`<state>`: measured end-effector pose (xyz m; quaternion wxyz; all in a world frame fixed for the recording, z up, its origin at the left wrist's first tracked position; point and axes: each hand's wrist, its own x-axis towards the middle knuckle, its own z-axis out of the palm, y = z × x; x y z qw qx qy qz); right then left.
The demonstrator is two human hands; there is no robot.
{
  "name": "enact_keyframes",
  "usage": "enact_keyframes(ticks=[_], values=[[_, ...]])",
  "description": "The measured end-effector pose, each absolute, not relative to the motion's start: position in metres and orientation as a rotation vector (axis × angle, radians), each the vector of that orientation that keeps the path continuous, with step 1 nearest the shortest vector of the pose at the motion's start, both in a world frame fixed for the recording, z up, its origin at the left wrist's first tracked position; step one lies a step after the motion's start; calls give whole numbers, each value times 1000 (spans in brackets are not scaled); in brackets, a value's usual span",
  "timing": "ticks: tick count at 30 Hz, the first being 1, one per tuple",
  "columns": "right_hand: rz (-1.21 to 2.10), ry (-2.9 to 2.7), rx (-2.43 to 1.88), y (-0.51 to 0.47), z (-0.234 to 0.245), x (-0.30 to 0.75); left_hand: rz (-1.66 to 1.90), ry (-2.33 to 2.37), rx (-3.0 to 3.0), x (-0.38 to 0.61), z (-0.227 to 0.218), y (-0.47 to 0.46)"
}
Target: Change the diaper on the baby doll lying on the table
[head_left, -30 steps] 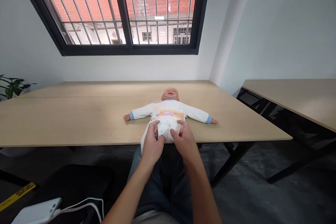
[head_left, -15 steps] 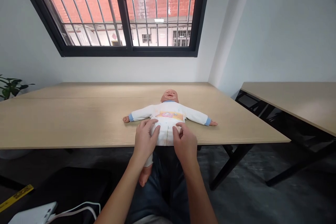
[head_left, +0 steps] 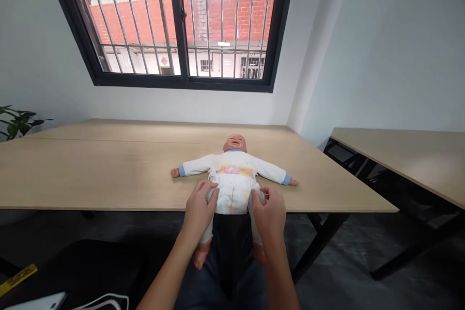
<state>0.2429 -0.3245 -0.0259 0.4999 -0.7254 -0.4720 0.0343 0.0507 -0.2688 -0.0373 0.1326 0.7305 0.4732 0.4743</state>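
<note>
A baby doll (head_left: 235, 143) lies on its back at the table's front edge, arms spread, legs hanging over the edge. It wears a white long-sleeved outfit with blue cuffs and, over it, a white diaper (head_left: 233, 194) with an orange printed waistband. At the diaper's left leg edge, my left hand (head_left: 199, 206) has its thumb and fingers closed around the border. My right hand (head_left: 269, 208) is curled at the opposite leg edge, its thumb and fingertips pinching there. The fingers partly hide both of the doll's thighs.
The wooden table (head_left: 109, 169) stretches wide to the left. A second table (head_left: 410, 155) stands to the right, past a gap. A plant (head_left: 20, 121) is at the far left, and a white device (head_left: 43, 302) with cables lies lower left. A barred window is ahead.
My right hand has shifted right, from the diaper's front to its leg edge, uncovering more of the front. My left hand stays at its side. The view has tilted up slightly.
</note>
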Motion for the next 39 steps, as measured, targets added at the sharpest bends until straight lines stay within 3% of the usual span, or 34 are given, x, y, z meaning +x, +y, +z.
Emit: enact_keyframes(ticks=[11,19,30,39], values=[[381,-1169,-1657,-336,-20,255,1244,1328,2100,35,-23,-288],[344,-1183,-1585,-282,-10,259,1283,1525,2204,63,2,-243],[407,-1238,-1505,-260,-27,268,935,1735,2311,73,-2,-213],[686,-1167,-1313,-250,-38,282,992,1629,2307,70,-1,-211]])
